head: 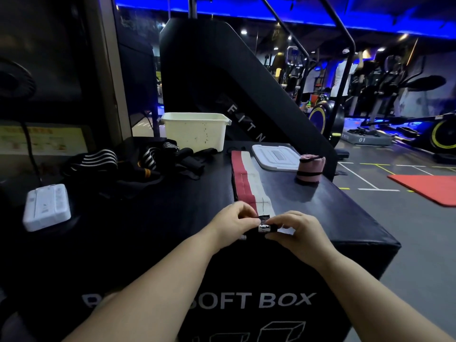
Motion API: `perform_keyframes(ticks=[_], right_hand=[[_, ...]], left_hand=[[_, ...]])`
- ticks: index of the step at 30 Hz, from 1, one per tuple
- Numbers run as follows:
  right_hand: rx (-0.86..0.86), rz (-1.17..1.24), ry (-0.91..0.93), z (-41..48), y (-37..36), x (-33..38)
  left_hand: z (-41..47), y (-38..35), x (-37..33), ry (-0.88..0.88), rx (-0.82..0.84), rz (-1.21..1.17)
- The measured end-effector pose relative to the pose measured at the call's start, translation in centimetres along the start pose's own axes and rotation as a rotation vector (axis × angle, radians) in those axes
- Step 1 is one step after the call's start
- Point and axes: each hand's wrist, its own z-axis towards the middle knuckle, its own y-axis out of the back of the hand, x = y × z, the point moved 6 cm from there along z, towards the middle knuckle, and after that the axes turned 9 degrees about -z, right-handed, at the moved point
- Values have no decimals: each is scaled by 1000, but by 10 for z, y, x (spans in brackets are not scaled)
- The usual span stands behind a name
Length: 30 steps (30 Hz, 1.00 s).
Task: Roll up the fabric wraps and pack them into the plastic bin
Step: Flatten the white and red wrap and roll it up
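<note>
A long red-and-white fabric wrap (246, 178) lies flat on the black soft box (345, 218), running away from me. My left hand (230, 223) and my right hand (293, 230) both pinch its near end, where a small black roll with a label sits between the fingers. A pink wrap (310, 169), rolled and banded in black, stands upright to the right. The cream plastic bin (195, 130) stands open at the back of the box. Its white lid (275, 156) lies flat between the bin and the pink roll.
A heap of black wraps with white stripes (128, 161) lies loose at the left of the bin. A white flat case (47, 207) rests at the far left. A black stair machine rises behind the box; a gym floor with a red mat (429, 190) lies to the right.
</note>
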Motion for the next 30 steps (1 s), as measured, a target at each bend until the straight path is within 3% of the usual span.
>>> perform_keyframes(ticks=[2, 5, 8, 11, 16, 21, 26, 30], right_hand=[[9, 18, -6, 2, -2, -1], [28, 57, -32, 4, -5, -5], [44, 81, -66, 7, -9, -8], [50, 111, -89, 11, -12, -7], [28, 170, -76, 8, -15, -4], [-13, 76, 92, 7, -6, 1], [33, -36, 99, 13, -4, -4], [58, -10, 40, 18, -3, -10]], left_hand=[[-1, 2, -1, -57, 25, -34], [-4, 3, 1, -107, 93, 119], [-3, 6, -1, -181, 26, 290], [-2, 6, -2, -217, -12, 263], [2, 6, -3, -182, -33, 214], [8, 3, -1, -83, -36, 130], [13, 2, 0, 34, 12, 92], [12, 2, 2, 3, 8, 132]])
